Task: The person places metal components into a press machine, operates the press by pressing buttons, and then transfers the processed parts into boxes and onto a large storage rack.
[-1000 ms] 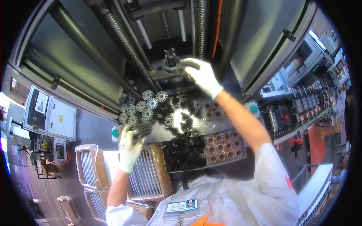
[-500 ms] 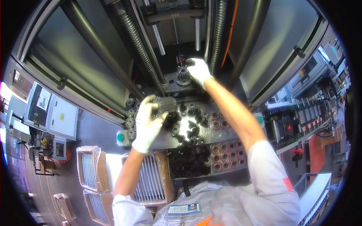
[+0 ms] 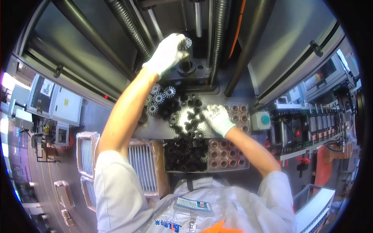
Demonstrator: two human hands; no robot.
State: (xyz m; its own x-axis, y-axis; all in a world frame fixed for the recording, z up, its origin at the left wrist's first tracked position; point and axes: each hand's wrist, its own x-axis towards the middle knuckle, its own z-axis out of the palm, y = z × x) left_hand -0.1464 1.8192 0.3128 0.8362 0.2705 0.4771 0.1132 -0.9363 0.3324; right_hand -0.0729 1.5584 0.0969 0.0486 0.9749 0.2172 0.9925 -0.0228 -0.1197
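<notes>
White gloves cover both hands: left arm stretched far forward, right arm bent and closer in. Left hand (image 3: 166, 54): forearm slants up and forward, wrist tipped rightward, fingers wrapped round the side of a slotted metal part (image 3: 188, 42), gripping it. That part looks upright at those fingers, over the round fixture (image 3: 187, 71) (seated or not, can't tell). Right hand (image 3: 220, 119): elbow out to the side, forearm angled inward, back of hand up, fingers curled low over the desk (image 3: 151, 131); can't tell whether they pinch anything. Dark toothed pieces (image 3: 191, 125) lie loose just left of the right fingers; a dark heap (image 3: 184, 157) sits nearer the body. Copper-coloured rings (image 3: 232, 153) are right of and below the right fingers. Pale-faced slotted stacks (image 3: 158, 98) stand below the left fingers. Green button (image 3: 265, 119): well right of the right fingers.
</notes>
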